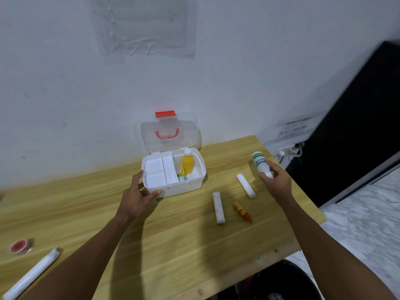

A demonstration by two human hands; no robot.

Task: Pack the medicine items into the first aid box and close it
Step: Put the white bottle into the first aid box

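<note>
The first aid box (174, 173) stands on the wooden table (173, 234) at the far edge, close to the wall (65, 83). Its clear lid (168, 133) is raised upright at the 12 o'clock side, with a red latch (165, 114) on the upper rim and a red handle (166, 133) visible through the lid. A white divider tray (159, 172) fills the left part of the box. The right compartment holds a yellow bottle (187, 162) standing upright and a small green and yellow carton (181, 176) beside it.

The left hand (138, 195) is spread open against the near left corner of the box, at its 7 o'clock position, thumb along the front wall and fingers on the left wall; it encloses nothing else.

The right hand (277, 180), at 3 o'clock from the box and well apart from it, is closed around the lower end of a white bottle with green bands (260, 162), held tilted above the table.

Three items lie on the table at 4 to 5 o'clock from the box: a white gauze roll (246, 185), a second white roll (218, 207), and a small orange and red tube (242, 211) between them.

At the near left, a red tape roll (21, 246) and a long white cylinder (32, 274) lie on the table.
</note>
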